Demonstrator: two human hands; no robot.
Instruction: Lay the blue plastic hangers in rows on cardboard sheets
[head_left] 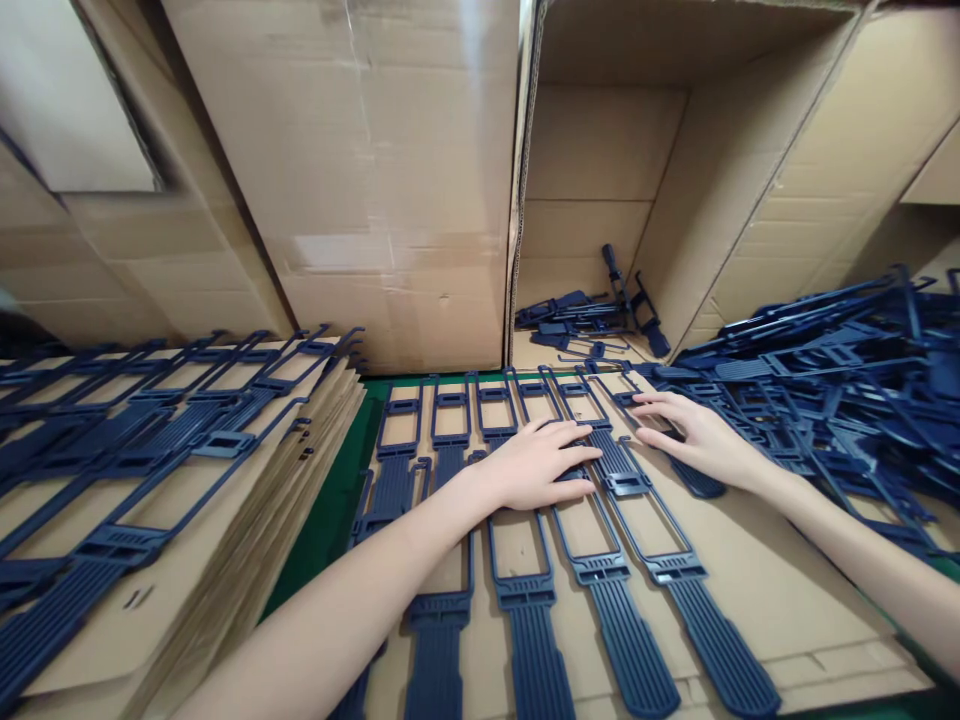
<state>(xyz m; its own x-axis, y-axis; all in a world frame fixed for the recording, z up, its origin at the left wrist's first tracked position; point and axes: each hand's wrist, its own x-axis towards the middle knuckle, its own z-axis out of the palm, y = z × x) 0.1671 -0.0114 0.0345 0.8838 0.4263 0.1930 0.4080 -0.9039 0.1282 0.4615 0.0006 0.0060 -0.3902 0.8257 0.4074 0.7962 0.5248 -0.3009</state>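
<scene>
My left hand (541, 462) lies palm down with its fingers spread over the middle of the laid-out blue plastic frames (525, 590), which have ribbed paddle ends and small hooks. It rests on or just above where two rows overlap. My right hand (694, 437) is at the right end of the far row. Its thumb and fingers are bent round a dark blue plastic frame (699, 478), whose middle is partly hidden under the hand. The frames lie side by side on a cardboard sheet (795, 590).
At left stands a stack of cardboard sheets (300, 510) with more blue frames on top. A jumbled heap of blue frames (817, 380) lies at right. An open cardboard box (600, 150) behind holds several loose frames. A closed cardboard box (375, 200) stands beside it. Green surface (322, 540) shows between the stacks.
</scene>
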